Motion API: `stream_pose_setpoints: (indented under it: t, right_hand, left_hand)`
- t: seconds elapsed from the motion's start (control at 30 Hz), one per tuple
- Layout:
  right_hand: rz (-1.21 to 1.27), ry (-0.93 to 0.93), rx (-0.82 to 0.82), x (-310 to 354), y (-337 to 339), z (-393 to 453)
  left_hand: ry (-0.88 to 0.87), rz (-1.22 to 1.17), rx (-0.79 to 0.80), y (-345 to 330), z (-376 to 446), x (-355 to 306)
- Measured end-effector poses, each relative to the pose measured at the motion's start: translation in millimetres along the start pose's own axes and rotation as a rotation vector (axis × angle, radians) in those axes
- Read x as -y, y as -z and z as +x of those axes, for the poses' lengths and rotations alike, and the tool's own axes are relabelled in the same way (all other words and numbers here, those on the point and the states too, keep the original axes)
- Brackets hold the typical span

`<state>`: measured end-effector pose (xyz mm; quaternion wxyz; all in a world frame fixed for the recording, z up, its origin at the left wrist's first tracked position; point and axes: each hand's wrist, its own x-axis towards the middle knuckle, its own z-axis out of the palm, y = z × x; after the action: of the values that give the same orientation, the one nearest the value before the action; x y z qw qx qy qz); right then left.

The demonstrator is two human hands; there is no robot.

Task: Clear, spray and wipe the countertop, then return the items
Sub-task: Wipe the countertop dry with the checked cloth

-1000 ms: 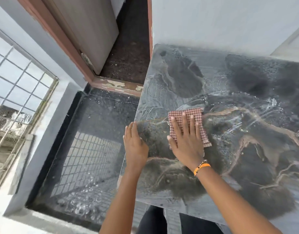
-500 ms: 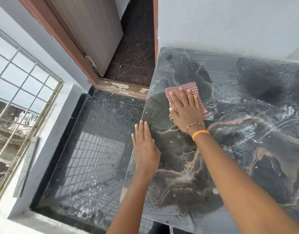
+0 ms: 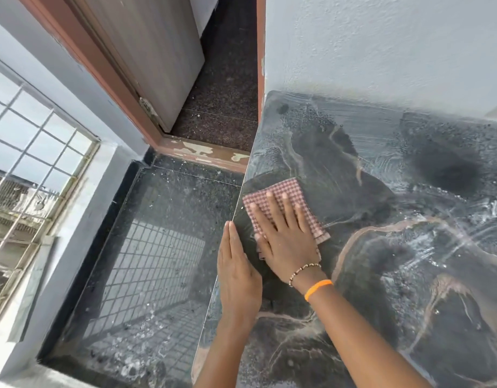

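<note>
Back toward the tabletop's (image 3: pixel 381 275) left edge slides the checked cloth (image 3: pixel 283 197), soft, probably damp, pinned under the right hand's (image 3: pixel 283 236) flat, spread grip; left hand (image 3: pixel 237 278) rests flat at the edge.

Cloth (image 3: pixel 286 191) partly under right hand (image 3: pixel 286 242)

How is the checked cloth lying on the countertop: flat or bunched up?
Flat. The checked cloth lies spread on the countertop, pressed by the right hand.
</note>
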<state>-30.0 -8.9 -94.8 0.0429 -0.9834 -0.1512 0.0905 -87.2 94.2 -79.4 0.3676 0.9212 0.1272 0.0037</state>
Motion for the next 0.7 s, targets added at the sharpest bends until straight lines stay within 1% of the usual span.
stream_pose_setpoints:
  t: [0.07,0.1,0.17,0.23,0.33,0.43,0.5,0.53,0.6,0.63,0.7]
  right_hand:
    - [0.000,0.114,0.024,6,3,37]
    - [0.001,0.130,0.027,3,6,56]
    - [0.001,0.095,0.014,-11,13,86]
    - [0.019,0.002,-0.019,-37,19,105]
    - [0.073,-0.218,-0.061,-88,24,109]
    - [0.112,-0.445,-0.116,-123,24,79]
    - [0.120,-0.558,-0.162,-126,19,50]
    - [0.128,-0.583,-0.168,-120,17,37]
    - [0.131,-0.554,-0.148,-100,11,18]
    - [0.121,-0.500,-0.136,-86,8,14]
    - [0.092,-0.335,-0.113,-58,5,20]
  left_hand:
    - [0.015,-0.004,0.005,0,6,-3]
    - [0.010,0.018,0.013,-2,9,-5]
    - [-0.019,0.080,0.038,-5,19,-10]
    - [-0.049,0.142,0.075,-9,31,-15]
    - [-0.087,0.197,0.117,-14,46,-21]
    - [-0.086,0.200,0.145,-15,50,-21]
    - [-0.097,0.206,0.149,-15,48,-18]
    - [-0.101,0.201,0.144,-15,48,-17]
    - [-0.100,0.170,0.132,-14,49,-17]
    - [-0.096,0.157,0.126,-14,50,-17]
    - [-0.087,0.154,0.106,-14,55,-19]
